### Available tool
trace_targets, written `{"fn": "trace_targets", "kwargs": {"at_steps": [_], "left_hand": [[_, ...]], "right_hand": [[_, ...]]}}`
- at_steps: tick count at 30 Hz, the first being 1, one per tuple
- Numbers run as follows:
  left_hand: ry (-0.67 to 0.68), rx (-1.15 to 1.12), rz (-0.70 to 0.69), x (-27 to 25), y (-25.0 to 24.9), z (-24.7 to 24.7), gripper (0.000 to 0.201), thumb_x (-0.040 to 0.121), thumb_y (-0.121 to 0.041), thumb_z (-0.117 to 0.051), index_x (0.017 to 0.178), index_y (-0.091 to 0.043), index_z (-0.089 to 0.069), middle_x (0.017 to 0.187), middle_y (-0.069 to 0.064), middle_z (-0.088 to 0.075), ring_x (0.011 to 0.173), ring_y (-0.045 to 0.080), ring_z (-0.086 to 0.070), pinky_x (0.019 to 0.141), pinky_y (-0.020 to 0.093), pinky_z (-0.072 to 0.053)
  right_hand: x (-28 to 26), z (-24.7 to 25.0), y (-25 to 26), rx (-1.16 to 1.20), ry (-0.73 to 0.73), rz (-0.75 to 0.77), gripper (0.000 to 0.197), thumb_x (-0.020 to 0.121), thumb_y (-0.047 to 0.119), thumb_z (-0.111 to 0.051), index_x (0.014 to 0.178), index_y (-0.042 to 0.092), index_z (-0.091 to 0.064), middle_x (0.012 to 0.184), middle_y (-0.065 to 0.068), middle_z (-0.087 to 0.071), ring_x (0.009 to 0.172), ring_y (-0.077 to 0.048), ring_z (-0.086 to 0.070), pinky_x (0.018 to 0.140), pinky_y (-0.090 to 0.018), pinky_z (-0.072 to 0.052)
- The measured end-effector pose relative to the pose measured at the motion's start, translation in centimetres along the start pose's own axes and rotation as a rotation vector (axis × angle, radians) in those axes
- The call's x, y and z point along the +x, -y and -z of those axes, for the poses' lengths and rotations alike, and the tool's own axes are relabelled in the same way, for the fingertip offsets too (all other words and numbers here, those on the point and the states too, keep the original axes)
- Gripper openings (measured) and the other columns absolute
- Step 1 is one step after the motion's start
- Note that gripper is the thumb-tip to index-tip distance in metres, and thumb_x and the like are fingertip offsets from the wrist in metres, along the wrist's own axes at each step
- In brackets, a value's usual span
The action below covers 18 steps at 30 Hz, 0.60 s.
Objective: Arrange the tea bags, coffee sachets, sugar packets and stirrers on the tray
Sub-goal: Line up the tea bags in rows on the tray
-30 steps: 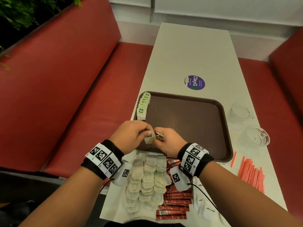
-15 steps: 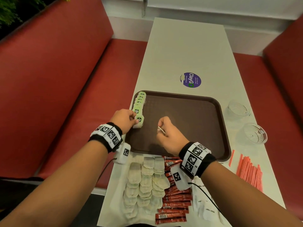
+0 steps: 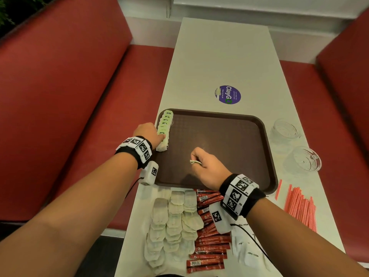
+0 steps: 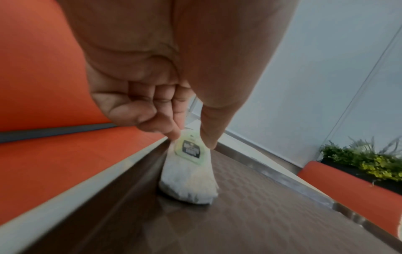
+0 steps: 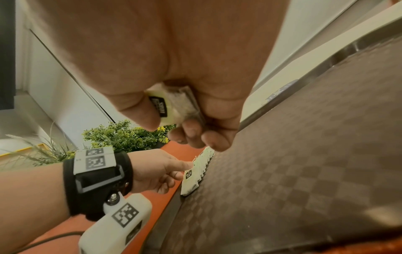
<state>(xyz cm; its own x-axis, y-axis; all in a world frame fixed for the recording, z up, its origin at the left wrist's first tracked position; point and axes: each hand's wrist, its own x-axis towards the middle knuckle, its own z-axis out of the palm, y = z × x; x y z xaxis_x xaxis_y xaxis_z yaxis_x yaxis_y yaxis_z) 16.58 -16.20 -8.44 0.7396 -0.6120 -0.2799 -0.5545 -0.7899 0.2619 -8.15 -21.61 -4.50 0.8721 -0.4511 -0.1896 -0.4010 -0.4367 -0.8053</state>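
A brown tray (image 3: 229, 140) lies on the white table. Along its left edge runs a row of green-tagged tea bags (image 3: 164, 124). My left hand (image 3: 159, 136) pinches the nearest tea bag (image 4: 189, 165) by its tag between thumb and forefinger (image 4: 191, 139), and the bag's bottom rests on the tray floor (image 4: 261, 206). Over the tray's middle, my right hand (image 3: 201, 160) grips a small bunch of tea bags (image 5: 174, 106); their edges stick out at its left (image 3: 194, 161). How many it holds is hidden.
On the table in front of the tray lie a pile of loose tea bags (image 3: 173, 222), red coffee sachets (image 3: 211, 246) and white sugar packets (image 3: 247, 250). Red stirrers (image 3: 299, 206) lie at the right. Two glass bowls (image 3: 303, 158) stand right of the tray. Red benches flank the table.
The hands have parted from the tray's near edge. My left hand carried one tea bag left to the near end of the row. My right hand moved slightly forward over the tray, still gripping its bags.
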Motion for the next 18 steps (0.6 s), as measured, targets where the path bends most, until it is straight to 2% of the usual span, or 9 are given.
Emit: {"fn": "trace_targets", "kwargs": {"at_steps": [3, 6, 9, 13, 16, 18], "left_hand": [[0.031, 0.079, -0.002, 0.0, -1.4, 0.3, 0.039, 0.085, -0.046, -0.07, 0.098, -0.01, -0.063, 0.102, 0.009, -0.068, 0.089, 0.028, -0.062, 0.065, 0.032, -0.044], [0.04, 0.121, 0.005, 0.2, -2.5, 0.7, 0.033, 0.086, -0.041, -0.071, 0.092, -0.012, -0.056, 0.105, 0.011, -0.067, 0.095, 0.03, -0.064, 0.067, 0.031, -0.046], [0.026, 0.159, 0.0, 0.0, -3.4, 1.0, 0.043, 0.085, -0.046, -0.072, 0.105, -0.01, -0.06, 0.109, 0.011, -0.067, 0.098, 0.029, -0.065, 0.068, 0.031, -0.045], [0.047, 0.176, 0.018, -0.5, -4.3, 0.8, 0.059, 0.082, -0.049, -0.075, 0.119, -0.008, -0.054, 0.114, 0.01, -0.063, 0.105, 0.029, -0.063, 0.071, 0.032, -0.044], [0.077, 0.211, 0.005, -0.4, -4.6, 0.6, 0.051, 0.086, -0.037, -0.074, 0.122, -0.007, -0.053, 0.117, 0.011, -0.064, 0.105, 0.029, -0.063, 0.072, 0.032, -0.044], [0.092, 0.204, 0.005, -0.5, -4.6, 0.9, 0.05, 0.087, -0.035, -0.073, 0.123, -0.007, -0.053, 0.117, 0.011, -0.064, 0.104, 0.029, -0.064, 0.071, 0.032, -0.045]], "right_hand": [[0.0, 0.0, 0.0, 0.004, 0.003, 0.002, 0.015, 0.096, 0.011, -0.048, 0.084, 0.017, -0.042, 0.068, 0.004, -0.046, 0.058, -0.01, -0.038, 0.059, -0.03, -0.035], [0.0, 0.1, 0.1, 0.009, 0.006, 0.004, 0.012, 0.096, 0.011, -0.048, 0.085, 0.014, -0.044, 0.068, 0.002, -0.047, 0.058, -0.011, -0.039, 0.059, -0.03, -0.036], [0.0, 0.2, -0.1, 0.011, 0.007, 0.005, 0.011, 0.096, 0.011, -0.049, 0.086, 0.014, -0.045, 0.069, 0.002, -0.048, 0.059, -0.011, -0.04, 0.06, -0.031, -0.037], [-0.1, 0.5, -0.3, 0.004, 0.006, -0.001, 0.013, 0.095, 0.012, -0.051, 0.085, 0.017, -0.044, 0.07, -0.001, -0.051, 0.06, -0.013, -0.042, 0.06, -0.033, -0.038], [-0.1, 0.7, -0.4, -0.011, 0.003, -0.007, 0.011, 0.096, 0.016, -0.054, 0.088, 0.017, -0.047, 0.075, -0.001, -0.057, 0.064, -0.015, -0.048, 0.063, -0.034, -0.042], [-0.1, 0.7, -0.5, -0.025, -0.008, -0.004, 0.009, 0.097, 0.02, -0.057, 0.09, 0.019, -0.051, 0.082, 0.002, -0.06, 0.07, -0.014, -0.053, 0.067, -0.034, -0.045]]}}
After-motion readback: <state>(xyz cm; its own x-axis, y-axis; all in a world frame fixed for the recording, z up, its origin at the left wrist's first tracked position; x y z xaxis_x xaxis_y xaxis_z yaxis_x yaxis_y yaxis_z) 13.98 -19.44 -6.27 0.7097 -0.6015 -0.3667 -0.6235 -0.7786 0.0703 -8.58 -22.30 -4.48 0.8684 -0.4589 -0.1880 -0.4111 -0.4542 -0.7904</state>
